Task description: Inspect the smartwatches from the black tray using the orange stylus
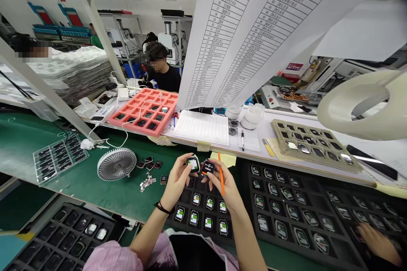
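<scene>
Between thumb and fingers, my left hand (180,174) grips a smartwatch case (192,164) with its screen lit white and green. Close beside it, my right hand (226,180) holds a second smartwatch case (207,168), whose dark screen shows white text and an orange patch. An orange stick-like tool (221,175) also rests in the right hand, pointing upward along the fingers. Below both hands lies a black foam tray (202,214) with several watch cases, many showing green and white screens. One more watch case (163,179) sits on the green mat left of that tray.
A round white fan (116,164) and small metal pieces (148,183) stand left. Behind are a pink tray (143,110) and paper sheets (203,127). More black trays (286,207) extend right, where another person's hand (378,243) reaches in. A printed list (241,29) hangs ahead.
</scene>
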`<state>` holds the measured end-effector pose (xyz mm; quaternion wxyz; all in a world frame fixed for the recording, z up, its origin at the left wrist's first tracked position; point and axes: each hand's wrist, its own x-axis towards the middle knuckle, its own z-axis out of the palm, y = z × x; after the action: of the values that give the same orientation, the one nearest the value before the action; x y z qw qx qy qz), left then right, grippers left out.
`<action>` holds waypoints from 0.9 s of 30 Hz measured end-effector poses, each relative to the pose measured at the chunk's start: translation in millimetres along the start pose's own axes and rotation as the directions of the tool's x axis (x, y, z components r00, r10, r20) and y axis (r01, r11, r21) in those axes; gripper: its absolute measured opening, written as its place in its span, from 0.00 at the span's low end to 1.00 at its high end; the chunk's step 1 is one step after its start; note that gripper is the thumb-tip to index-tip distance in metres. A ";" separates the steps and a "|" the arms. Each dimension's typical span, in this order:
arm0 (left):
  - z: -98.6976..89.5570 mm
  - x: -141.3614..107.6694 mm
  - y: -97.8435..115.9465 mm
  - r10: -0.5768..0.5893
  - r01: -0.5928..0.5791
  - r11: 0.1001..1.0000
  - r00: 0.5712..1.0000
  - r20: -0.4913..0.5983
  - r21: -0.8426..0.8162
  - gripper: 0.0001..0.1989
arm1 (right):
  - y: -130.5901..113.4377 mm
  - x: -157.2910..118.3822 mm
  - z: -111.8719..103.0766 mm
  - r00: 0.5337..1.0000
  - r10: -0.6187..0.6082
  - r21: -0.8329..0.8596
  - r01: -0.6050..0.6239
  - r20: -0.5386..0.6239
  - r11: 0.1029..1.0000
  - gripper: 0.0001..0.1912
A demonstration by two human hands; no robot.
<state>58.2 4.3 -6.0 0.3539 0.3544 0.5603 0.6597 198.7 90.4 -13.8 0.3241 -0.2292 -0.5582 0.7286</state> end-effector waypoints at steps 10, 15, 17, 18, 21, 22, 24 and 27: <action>-0.5 -1.2 1.7 -0.020 0.020 0.999 1.000 0.009 0.029 0.20 | 3.5 0.9 0.3 0.999 -0.008 -0.020 0.007 -0.049 1.000 0.16; 0.6 -0.9 -1.1 -0.002 0.002 0.999 1.000 0.008 0.034 0.22 | 4.1 0.3 -0.5 1.000 -0.021 -0.009 0.021 -0.019 1.000 0.18; 0.8 -1.2 -1.6 0.002 -0.002 0.999 1.000 0.011 0.042 0.22 | 4.3 0.2 -0.5 1.000 -0.023 -0.008 0.023 -0.008 1.000 0.19; 0.7 -1.5 -1.5 0.004 -0.005 0.999 1.000 0.014 0.041 0.22 | 4.4 0.2 -0.5 1.000 -0.023 -0.007 0.023 -0.006 1.000 0.19; 0.0 -2.2 -0.3 0.009 -0.010 1.000 0.999 0.033 0.018 0.22 | 5.1 0.2 -0.6 0.999 -0.029 -0.005 0.028 -0.015 1.000 0.18; -0.3 -2.4 0.1 0.010 -0.011 1.000 0.999 0.037 0.014 0.22 | 5.3 0.1 -0.8 0.999 -0.031 -0.005 0.031 -0.021 1.000 0.18; -0.8 -2.6 0.5 0.011 -0.012 1.000 0.999 0.038 0.019 0.22 | 5.5 0.0 -1.1 0.999 -0.036 -0.002 0.036 -0.033 0.999 0.19; -1.3 -2.9 1.2 0.007 -0.007 1.000 1.000 0.031 0.023 0.22 | 5.3 -0.2 -1.4 0.998 -0.039 0.005 0.039 -0.038 0.999 0.19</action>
<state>58.5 1.0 -5.2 0.3560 0.3704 0.5611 0.6491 198.7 90.3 -19.3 0.3496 -0.2313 -0.5542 0.7192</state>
